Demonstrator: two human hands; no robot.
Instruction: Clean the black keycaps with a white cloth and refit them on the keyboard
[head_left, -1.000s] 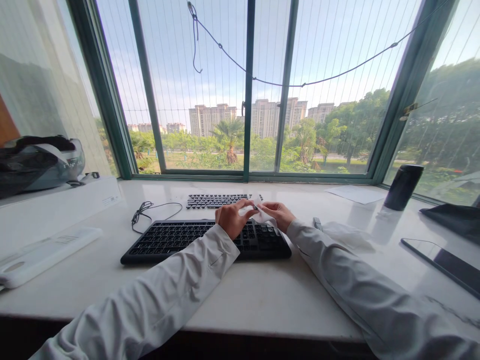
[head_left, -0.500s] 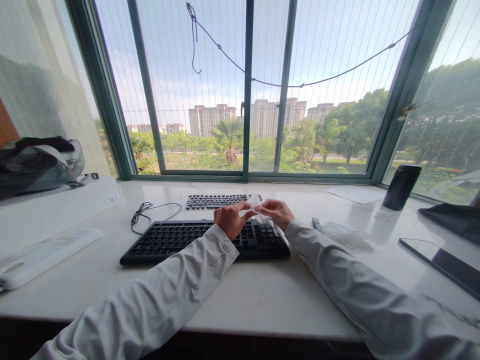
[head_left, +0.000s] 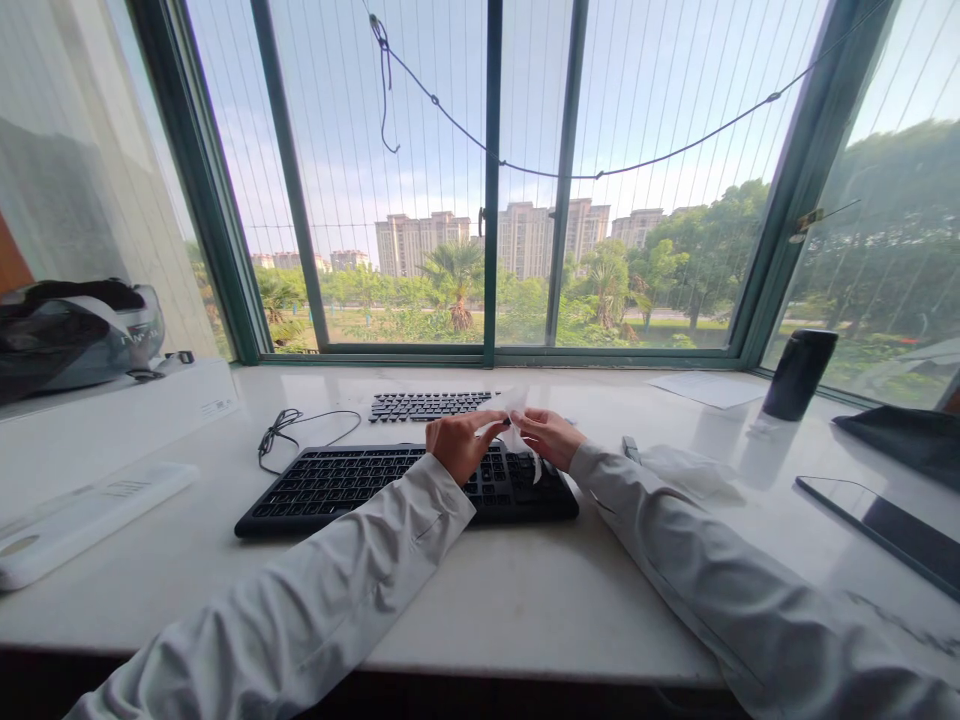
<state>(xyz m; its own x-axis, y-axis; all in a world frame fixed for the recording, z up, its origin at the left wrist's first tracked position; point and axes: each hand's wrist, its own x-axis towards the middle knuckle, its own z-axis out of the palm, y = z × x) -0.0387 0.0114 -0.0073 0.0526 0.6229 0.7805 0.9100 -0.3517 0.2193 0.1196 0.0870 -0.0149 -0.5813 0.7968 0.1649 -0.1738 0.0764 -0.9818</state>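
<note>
**White wipe pinched between both hands over the black keyboard**

White and thin, the wipe (head_left: 516,432) is held above the right end of the black keyboard (head_left: 360,484), clear of the keys. The left hand (head_left: 459,445) is curled closed, gripping the wipe's left edge with thumb and fingers; the right hand (head_left: 551,436) pinches its right edge the same way. The wipe hangs crumpled, its long axis running roughly up and down, one corner pointing up toward the window and a narrow tail drooping toward the keys.

The black keyboard lies with its long axis left to right across the pale surface (head_left: 487,600). Just behind it sits a smaller second keyboard (head_left: 427,405), with a coiled cable (head_left: 281,432) to the black keyboard's rear left. A white flat device (head_left: 82,515) lies well to its left. To its right rest a crumpled clear wrapper (head_left: 686,468), a dark cylinder (head_left: 799,374), a sheet of paper (head_left: 701,388) and a dark tablet (head_left: 885,525). Nothing stands between the hands and the keys.
</note>
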